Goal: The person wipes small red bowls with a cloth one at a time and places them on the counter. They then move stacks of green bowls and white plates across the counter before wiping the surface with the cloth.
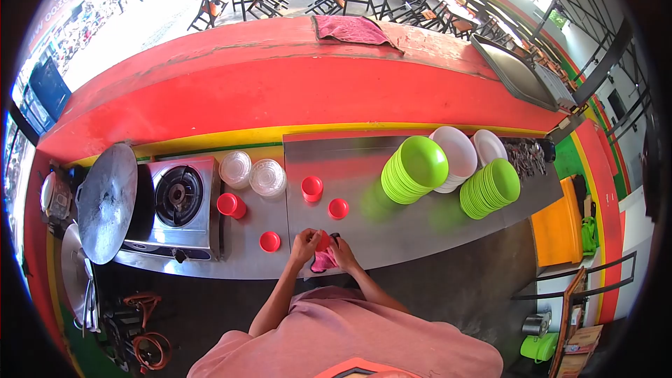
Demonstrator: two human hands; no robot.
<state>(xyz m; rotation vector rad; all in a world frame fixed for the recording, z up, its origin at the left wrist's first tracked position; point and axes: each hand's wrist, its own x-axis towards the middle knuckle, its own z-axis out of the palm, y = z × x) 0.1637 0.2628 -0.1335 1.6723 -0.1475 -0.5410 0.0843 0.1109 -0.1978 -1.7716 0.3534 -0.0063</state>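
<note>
At the counter's front edge, my left hand (305, 244) is closed around a small red cup (323, 241). My right hand (343, 253) grips a pink cloth (323, 261), which hangs just below the cup and seems to touch it. Single red cups stand nearby: one red cup (269, 241) to the left, another red cup (338, 208) straight ahead, and a third red cup (312, 188) beyond it. Beside the stove, a red cup (231, 205) looks like a stack of several.
Left of the cups are a gas stove (178, 199), a large wok (106, 203) and clear plastic containers (267, 178). To the right stand green bowls (413, 175), white bowls (455, 157) and cutlery (518, 157). A red ledge (231, 84) runs behind, bearing a tray (514, 73).
</note>
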